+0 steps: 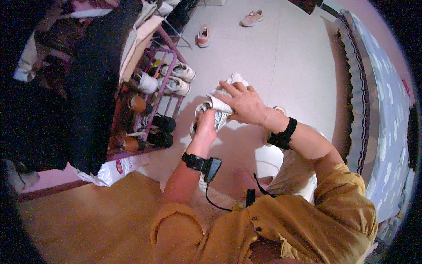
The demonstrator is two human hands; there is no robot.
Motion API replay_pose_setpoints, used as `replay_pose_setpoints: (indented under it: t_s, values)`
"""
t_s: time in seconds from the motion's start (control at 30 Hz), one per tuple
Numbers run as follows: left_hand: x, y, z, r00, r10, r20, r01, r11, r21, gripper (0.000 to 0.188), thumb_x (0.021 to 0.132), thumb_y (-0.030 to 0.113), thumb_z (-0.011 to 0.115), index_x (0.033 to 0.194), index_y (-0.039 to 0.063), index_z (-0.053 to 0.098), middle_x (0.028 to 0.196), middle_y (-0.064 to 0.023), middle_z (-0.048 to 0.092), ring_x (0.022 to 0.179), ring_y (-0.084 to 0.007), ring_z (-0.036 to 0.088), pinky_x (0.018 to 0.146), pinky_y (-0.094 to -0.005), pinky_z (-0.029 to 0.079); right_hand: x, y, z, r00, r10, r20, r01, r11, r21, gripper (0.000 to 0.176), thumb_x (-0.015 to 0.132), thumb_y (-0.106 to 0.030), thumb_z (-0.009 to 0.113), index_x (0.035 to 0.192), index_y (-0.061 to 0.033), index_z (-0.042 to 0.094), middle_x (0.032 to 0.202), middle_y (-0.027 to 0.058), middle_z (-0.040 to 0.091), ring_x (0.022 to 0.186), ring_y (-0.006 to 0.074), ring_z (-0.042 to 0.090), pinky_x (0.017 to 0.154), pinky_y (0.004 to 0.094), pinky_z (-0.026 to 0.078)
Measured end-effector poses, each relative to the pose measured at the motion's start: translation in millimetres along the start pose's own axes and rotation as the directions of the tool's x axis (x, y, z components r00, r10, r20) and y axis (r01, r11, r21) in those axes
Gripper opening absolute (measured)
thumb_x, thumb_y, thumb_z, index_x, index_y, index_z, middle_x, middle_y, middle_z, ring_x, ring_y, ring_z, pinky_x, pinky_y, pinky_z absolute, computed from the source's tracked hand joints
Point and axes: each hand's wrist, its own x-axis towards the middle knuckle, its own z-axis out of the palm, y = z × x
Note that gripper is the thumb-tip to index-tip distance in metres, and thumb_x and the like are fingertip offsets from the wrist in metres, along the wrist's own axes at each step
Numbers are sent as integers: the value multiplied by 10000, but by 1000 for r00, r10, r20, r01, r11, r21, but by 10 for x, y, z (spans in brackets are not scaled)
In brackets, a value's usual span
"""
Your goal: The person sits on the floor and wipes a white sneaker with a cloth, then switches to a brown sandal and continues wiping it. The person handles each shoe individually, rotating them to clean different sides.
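Observation:
Before me, above the floor, my left hand holds a pale lace-up shoe with its fingers inside the opening at the heel end. A white cloth lies over the front of the shoe. My right hand presses on this cloth from above, fingers spread across it. The cloth and my hands hide most of the shoe's upper, and its sole cannot be seen well. Both my wrists wear black straps with devices on them.
A purple metal shoe rack with several shoes stands at the left, beside dark hanging fabric. A pink shoe and an orange-and-pink shoe lie on the floor ahead. A bed with a blue patterned cover is on the right.

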Motion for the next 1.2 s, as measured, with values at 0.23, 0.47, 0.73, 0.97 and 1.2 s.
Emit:
replay_pose_setpoints:
  t_s: [0.23,0.47,0.73,0.97,1.2]
  values:
    - [-120,21,-118,982,170,89,-178,980,92,390,892,107,692,1266,33,607,1168,-75,652,1022,-192,659,847,-327,552,-17,18,-77,1000,-13,-5,13,996,89,578,744,-222,770,1291,-205,583,1218,81,567,1149,330,551,864,488,554]
    - [-274,-282,-366,983,146,110,-137,987,-90,374,914,29,614,1288,16,594,1219,-88,651,1095,-250,653,945,-396,532,-203,-111,-269,997,-82,-9,82,990,113,538,728,-270,759,1242,-239,601,1163,68,581,1110,331,563,834,484,557]
    - [-1091,-916,-712,996,57,67,-33,948,-316,396,998,223,519,1361,68,543,1296,-129,627,1172,-312,625,1014,-473,507,-872,-654,-207,980,-116,-160,160,941,298,882,651,-332,809,1451,-214,457,1361,221,508,1195,416,552,934,516,529]
    - [-1436,-1223,-846,976,122,183,-45,924,-380,443,1027,432,450,1311,116,575,1285,-89,633,1179,-283,619,984,-472,521,-1446,-1084,-62,960,-139,-242,233,876,422,969,626,-355,844,1460,-105,419,1417,286,453,1280,459,489,1091,463,420]
    - [-1507,-1480,-880,971,66,230,17,940,-342,440,1050,405,449,1349,97,542,1308,-83,614,1173,-255,613,979,-426,531,-1691,-1279,-42,997,-58,41,50,983,176,735,685,-315,795,1369,-236,537,1486,105,414,1389,380,354,984,659,449]
